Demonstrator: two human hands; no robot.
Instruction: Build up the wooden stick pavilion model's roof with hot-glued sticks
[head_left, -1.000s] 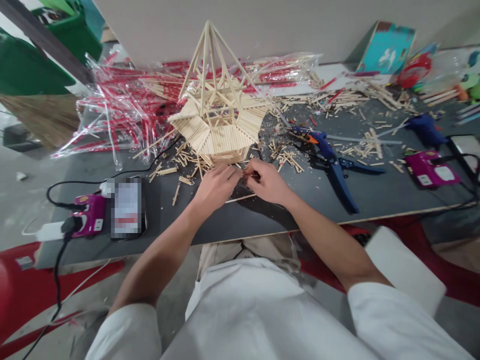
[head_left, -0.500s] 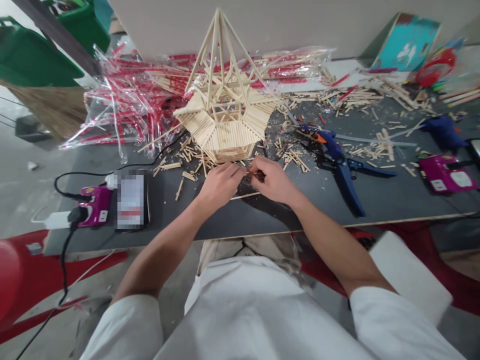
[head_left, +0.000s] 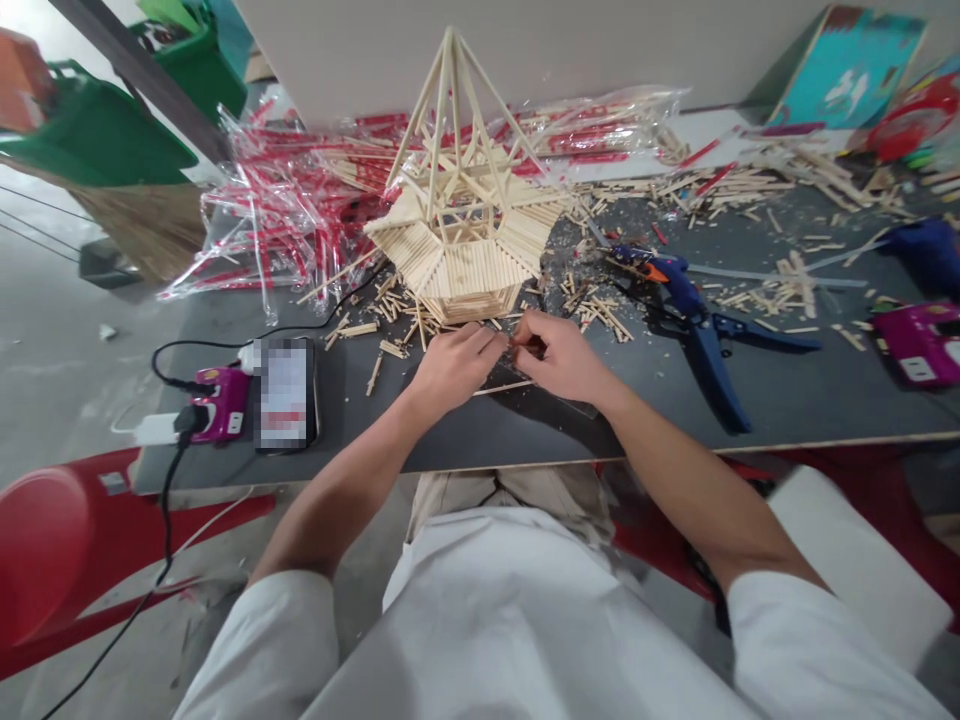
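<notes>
My left hand (head_left: pixel 463 365) and my right hand (head_left: pixel 559 355) meet just in front of a model (head_left: pixel 480 265) built of thin wooden sticks, with a flared slatted roof and a pointed frame on top. Both hands have their fingers bent and pinched close together. Something tiny seems to sit between the fingertips, too small and hidden to name. Below the hands a single wooden stick (head_left: pixel 502 388) lies on the dark table. Short cut sticks (head_left: pixel 598 308) are scattered on both sides of the model's base.
Blue-handled cutters (head_left: pixel 709 340) lie at the right, near a purple power adapter (head_left: pixel 919 345). A phone (head_left: pixel 285 395) and another purple adapter (head_left: pixel 225 400) are at the left. Red-and-clear plastic wrappers (head_left: pixel 300 190) heap behind. The table's front edge (head_left: pixel 525 465) runs before my body.
The whole scene has shifted slightly to the right as the head turned a little. My hands stay pinched together at the same spot before the model.
</notes>
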